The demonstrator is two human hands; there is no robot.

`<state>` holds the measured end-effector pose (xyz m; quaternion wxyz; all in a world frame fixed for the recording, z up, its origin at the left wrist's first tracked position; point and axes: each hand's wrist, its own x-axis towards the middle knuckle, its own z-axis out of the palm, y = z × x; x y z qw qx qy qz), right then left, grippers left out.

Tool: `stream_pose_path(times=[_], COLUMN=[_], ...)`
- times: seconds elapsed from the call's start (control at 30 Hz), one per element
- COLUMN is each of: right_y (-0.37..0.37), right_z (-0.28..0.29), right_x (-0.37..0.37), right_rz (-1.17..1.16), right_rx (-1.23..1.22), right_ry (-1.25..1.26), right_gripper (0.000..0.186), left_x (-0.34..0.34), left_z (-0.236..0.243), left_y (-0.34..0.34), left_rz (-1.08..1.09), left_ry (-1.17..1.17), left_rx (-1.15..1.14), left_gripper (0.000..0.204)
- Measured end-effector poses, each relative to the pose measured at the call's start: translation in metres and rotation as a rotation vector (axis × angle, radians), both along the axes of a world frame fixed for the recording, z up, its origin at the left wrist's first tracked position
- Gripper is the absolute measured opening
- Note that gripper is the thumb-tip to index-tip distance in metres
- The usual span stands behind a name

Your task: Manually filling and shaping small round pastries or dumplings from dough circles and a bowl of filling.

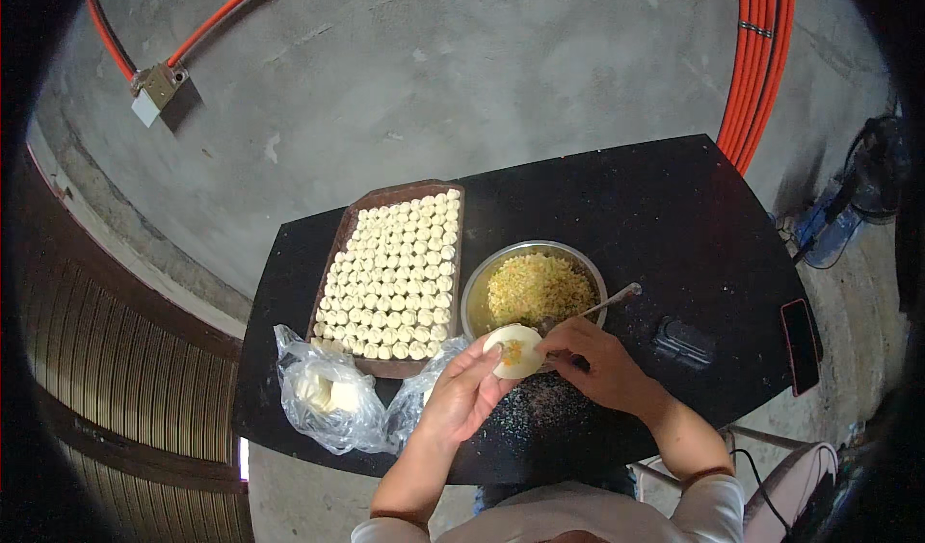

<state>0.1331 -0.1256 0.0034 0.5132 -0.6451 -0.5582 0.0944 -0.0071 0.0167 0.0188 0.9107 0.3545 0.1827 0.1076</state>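
Note:
A round, pale dumpling wrapper (525,362) with a small heap of yellow-orange filling in its middle lies across the fingers of my left hand (461,394), the thumb pressing its left edge. My right hand (602,365) pinches the wrapper's right edge between thumb and fingers. Just beyond both hands stands a steel bowl (469,297) with chopped yellow and green filling (535,288). A metal spoon (617,298) leans in it, its handle over the right rim; its lower end is partly hidden by my right hand.
A brown tray (385,368) of shaped dumplings (395,283) in rows stands left of the bowl. Clear plastic bags (332,403) with wrappers lie at the near left. A clear plastic lid-like piece (682,341) and a phone (800,345) lie rightward on the black table (665,206).

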Motion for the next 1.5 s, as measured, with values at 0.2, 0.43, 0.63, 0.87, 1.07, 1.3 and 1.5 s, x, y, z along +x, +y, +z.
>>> stream_pose_path(times=[0.2, 0.43, 0.63, 0.87, 1.07, 1.3, 1.5], right_y=[0.001, 0.002, -0.002, -0.017, -0.02, -0.001, 0.01], right_z=[0.001, 0.0, 0.004, 0.044, 0.022, 0.002, -0.004], right_x=[-0.002, -0.001, 0.0, 0.023, 0.031, 0.017, 0.006], right_rz=[0.016, 0.037, 0.023, -0.779, -0.431, -0.285, -0.242], right_rx=[0.017, 0.043, 0.016, -0.044, -0.141, 0.081, 0.009], right_ry=[0.041, 0.025, 0.137, -0.472, 0.215, -0.103, -0.161], right_gripper=[0.019, 0.016, 0.021, 0.026, 0.016, 0.011, 0.011], left_x=[0.001, 0.001, 0.001, -0.01, -0.011, -0.015, -0.017], left_z=[-0.005, -0.006, -0.007, -0.005, 0.002, 0.0, -0.003], left_y=[-0.002, 0.0, 0.001, 0.018, 0.025, 0.029, 0.031], left_rz=[-0.031, -0.011, 0.003, 0.141, 0.213, 0.233, 0.245], left_ry=[-0.013, 0.024, 0.032, 0.039, -0.005, -0.022, -0.018], left_rx=[0.069, 0.022, -0.006, 0.012, 0.013, 0.02, 0.02], left_gripper=[0.03, 0.032, 0.034, 0.034, 0.034, 0.034, 0.034])
